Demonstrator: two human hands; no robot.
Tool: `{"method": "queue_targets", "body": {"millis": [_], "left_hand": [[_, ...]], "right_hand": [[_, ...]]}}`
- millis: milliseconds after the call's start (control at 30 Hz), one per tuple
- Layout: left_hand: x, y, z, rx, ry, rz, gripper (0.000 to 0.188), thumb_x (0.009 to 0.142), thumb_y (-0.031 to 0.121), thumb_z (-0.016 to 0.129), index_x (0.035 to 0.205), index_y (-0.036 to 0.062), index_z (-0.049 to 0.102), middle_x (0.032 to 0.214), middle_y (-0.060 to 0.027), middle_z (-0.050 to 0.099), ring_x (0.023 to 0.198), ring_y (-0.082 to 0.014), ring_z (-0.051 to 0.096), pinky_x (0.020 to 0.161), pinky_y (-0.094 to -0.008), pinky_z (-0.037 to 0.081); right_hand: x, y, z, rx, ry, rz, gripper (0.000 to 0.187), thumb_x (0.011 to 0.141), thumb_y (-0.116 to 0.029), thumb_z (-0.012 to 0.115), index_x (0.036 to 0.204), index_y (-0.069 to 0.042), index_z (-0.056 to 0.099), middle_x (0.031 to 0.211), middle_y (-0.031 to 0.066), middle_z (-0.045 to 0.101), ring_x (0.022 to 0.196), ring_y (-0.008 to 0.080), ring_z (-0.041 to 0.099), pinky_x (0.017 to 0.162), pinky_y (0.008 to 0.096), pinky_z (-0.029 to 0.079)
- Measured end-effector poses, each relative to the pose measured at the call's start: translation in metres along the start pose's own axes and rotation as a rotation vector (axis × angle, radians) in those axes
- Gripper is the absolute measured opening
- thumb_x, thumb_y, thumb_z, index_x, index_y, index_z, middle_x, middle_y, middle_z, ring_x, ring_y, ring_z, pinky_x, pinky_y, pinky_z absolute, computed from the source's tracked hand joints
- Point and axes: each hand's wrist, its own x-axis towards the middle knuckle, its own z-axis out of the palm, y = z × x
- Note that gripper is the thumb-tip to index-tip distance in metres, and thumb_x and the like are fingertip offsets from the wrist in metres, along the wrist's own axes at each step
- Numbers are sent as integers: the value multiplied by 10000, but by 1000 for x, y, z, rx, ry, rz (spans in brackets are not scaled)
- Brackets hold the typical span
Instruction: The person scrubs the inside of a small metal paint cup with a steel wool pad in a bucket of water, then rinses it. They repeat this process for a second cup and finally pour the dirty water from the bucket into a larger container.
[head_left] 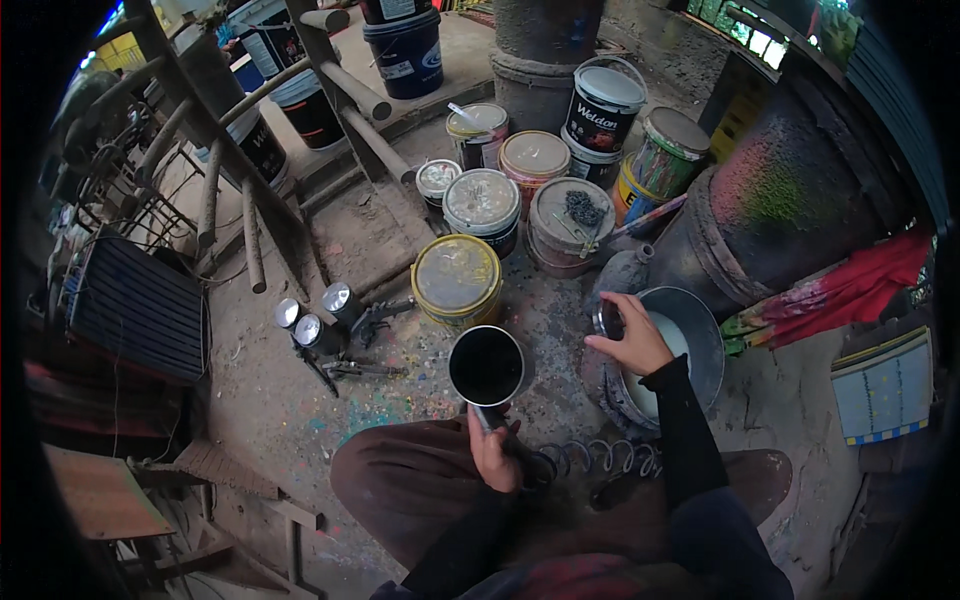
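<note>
Above the paint-specked floor (380, 397), near our bent left knee (395, 480), our left hand (492, 458) holds what looks like a spray gun, its fingers closed around the part just below a round metal cup (487, 366). The cup's mouth faces us, uncovered, and its inside is black; we cannot tell how full it is. Our right hand (640, 338) is raised to the right of the cup and well apart from it, thumb and fingers gripping a small, dark round lid (604, 318) by its edge.

Under our right wrist stands a metal bucket (712, 365) with whitish liquid (674, 345) inside, and just left of its far rim a grey jug (624, 272) stands upright. A coiled hose (600, 458) lies across our lap, right of the left hand.

Just beyond the cup we see a yellow-rimmed can (457, 278), with more lidded paint cans behind it; a dark clump (584, 209) sits on the grey-lidded bucket (560, 235). Off to our left, three silver-topped cups (322, 318) stand close together on the floor, dark spray-gun parts beside them. At far right, a red cloth (850, 292) hangs by a large, paint-dusted drum (785, 190).
</note>
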Motion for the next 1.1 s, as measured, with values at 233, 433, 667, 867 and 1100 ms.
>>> {"method": "queue_targets", "body": {"millis": [233, 433, 667, 867, 1100], "left_hand": [[-3, -19, -14, 91, -65, -162, 791, 689, 140, 434, 1433, 44, 182, 1362, -106, 340, 1210, -224, 395, 900, -369, 409], [4, -20, -17, 67, -36, -153, 790, 691, 143, 442, 1429, 27, 182, 1350, -116, 353, 1188, -221, 417, 891, -347, 423], [6, -15, -19, 39, -52, -138, 784, 714, 170, 453, 1430, 21, 171, 1344, -105, 362, 1178, -207, 429, 905, -322, 411], [9, -18, -26, 40, -50, -67, 792, 723, 192, 461, 1432, 14, 156, 1346, -105, 362, 1178, -196, 426, 926, -296, 386], [7, -8, -22, 5, -6, -13, 748, 751, 239, 464, 1403, -6, 192, 1249, -122, 419, 1060, -176, 451, 863, -286, 403]], "right_hand": [[106, 25, 60, -177, -30, -183, 730, 629, -265, 784, 1252, -75, 455, 1164, 163, 481, 1083, 343, 493, 933, 377, 403], [177, 29, 76, -590, 36, -34, 670, 642, -225, 768, 1231, -121, 465, 1196, 127, 447, 1140, 324, 418, 933, 459, 370], [209, 62, 82, -714, 36, -46, 669, 648, -203, 761, 1238, -118, 457, 1203, 135, 443, 1132, 316, 416, 920, 434, 371], [189, 36, 78, -642, 155, -192, 585, 669, -178, 748, 1188, -64, 502, 1204, 140, 462, 1121, 332, 428, 922, 432, 378], [98, 3, 87, -140, 91, -382, 230, 788, -156, 619, 979, -28, 603, 963, 133, 596, 949, 317, 546, 833, 377, 432]]}}
